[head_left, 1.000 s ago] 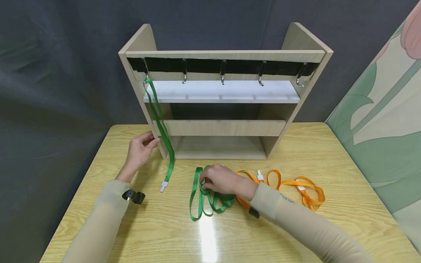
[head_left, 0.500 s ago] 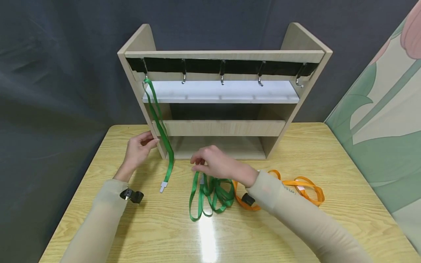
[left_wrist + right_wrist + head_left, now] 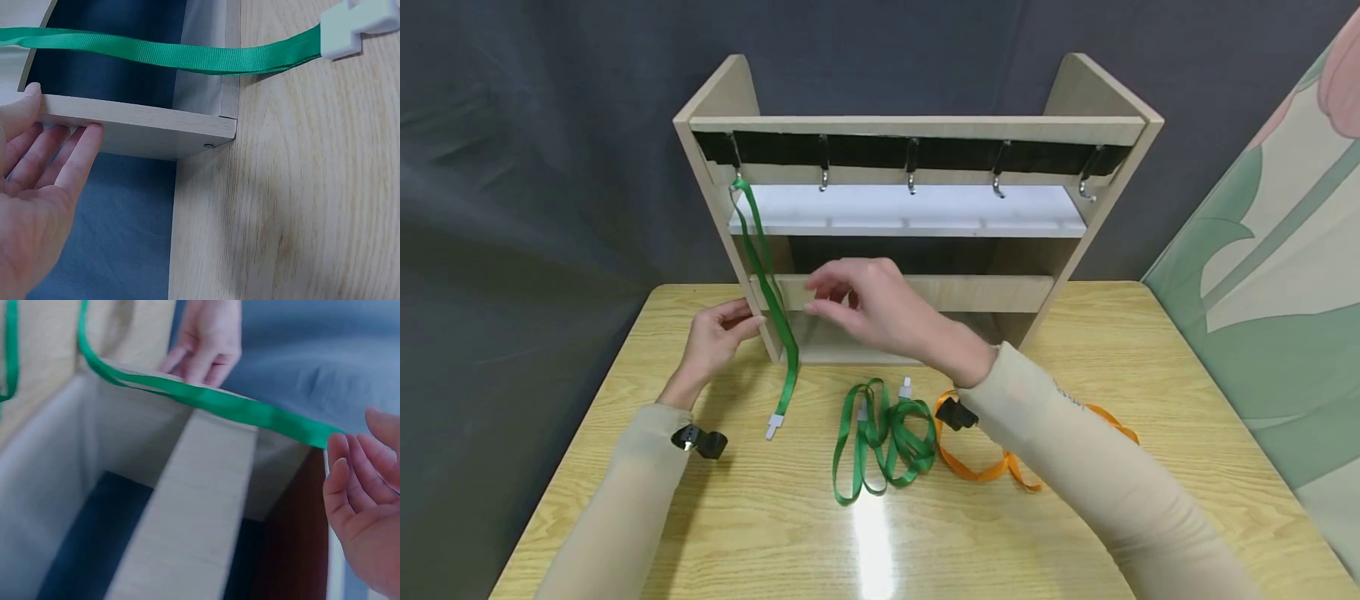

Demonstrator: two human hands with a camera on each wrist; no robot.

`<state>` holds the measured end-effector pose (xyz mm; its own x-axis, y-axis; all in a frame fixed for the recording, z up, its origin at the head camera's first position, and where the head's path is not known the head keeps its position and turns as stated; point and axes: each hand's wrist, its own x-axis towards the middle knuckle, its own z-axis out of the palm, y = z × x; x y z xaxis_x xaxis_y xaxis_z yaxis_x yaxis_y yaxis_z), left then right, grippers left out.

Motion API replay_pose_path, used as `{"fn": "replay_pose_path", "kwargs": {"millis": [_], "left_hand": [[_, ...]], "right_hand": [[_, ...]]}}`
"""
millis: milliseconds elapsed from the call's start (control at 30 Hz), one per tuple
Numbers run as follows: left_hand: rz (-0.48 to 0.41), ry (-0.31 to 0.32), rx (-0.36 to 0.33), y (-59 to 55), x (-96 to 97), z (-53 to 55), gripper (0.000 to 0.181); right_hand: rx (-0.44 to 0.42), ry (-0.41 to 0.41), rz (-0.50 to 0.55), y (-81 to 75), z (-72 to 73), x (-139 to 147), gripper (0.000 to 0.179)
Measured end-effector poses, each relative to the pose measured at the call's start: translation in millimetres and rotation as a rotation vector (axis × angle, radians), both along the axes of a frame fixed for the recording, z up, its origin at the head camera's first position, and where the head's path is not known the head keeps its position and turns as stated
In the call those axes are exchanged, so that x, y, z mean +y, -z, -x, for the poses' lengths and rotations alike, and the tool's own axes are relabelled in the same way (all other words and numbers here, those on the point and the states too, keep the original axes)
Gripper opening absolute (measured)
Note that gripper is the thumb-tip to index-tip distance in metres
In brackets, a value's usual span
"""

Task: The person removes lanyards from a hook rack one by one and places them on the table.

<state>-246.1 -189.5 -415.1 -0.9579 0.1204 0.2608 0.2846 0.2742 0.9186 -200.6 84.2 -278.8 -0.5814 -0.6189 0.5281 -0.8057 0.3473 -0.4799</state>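
A green lanyard (image 3: pixel 778 325) with a white plastic clip (image 3: pixel 774 423) hangs from the leftmost hook (image 3: pixel 737 171) of a light wooden rack (image 3: pixel 925 125). Down at the rack's lower left, my left hand (image 3: pixel 711 340) grips the side panel (image 3: pixel 144 119), thumb on its front edge and fingers against its outer face. My right hand (image 3: pixel 880 304) is raised in front of the rack's lower board, fingers loosely bent and nothing seen between them. Its fingertips overlap the hanging lanyard's strap (image 3: pixel 225 405) in the right wrist view.
Below the right hand, more green lanyards (image 3: pixel 917 475) lie loosely looped on the wooden table (image 3: pixel 760 533). Orange lanyards (image 3: pixel 973 475) lie to their right, partly hidden by the right forearm. Several bare metal hooks (image 3: pixel 912 185) line the rack's black strip (image 3: pixel 955 154).
My right hand has lifted away from the green lanyards on the table and moved up and left toward the hanging one. My left hand keeps its place on the side panel.
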Motion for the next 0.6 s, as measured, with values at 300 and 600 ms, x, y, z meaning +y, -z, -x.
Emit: {"fn": "replay_pose_path", "kwargs": {"millis": [300,600], "left_hand": [[-0.023,0.027,-0.001,1.4,-2.1,1.6,0.039],[-0.059,0.073,-0.007,-9.5,0.0,-3.6,0.037]], "right_hand": [[0.002,0.076,0.085,-35.4,-3.9,-22,0.025],[-0.078,0.255,0.076,-53.0,-1.9,-44,0.041]]}}
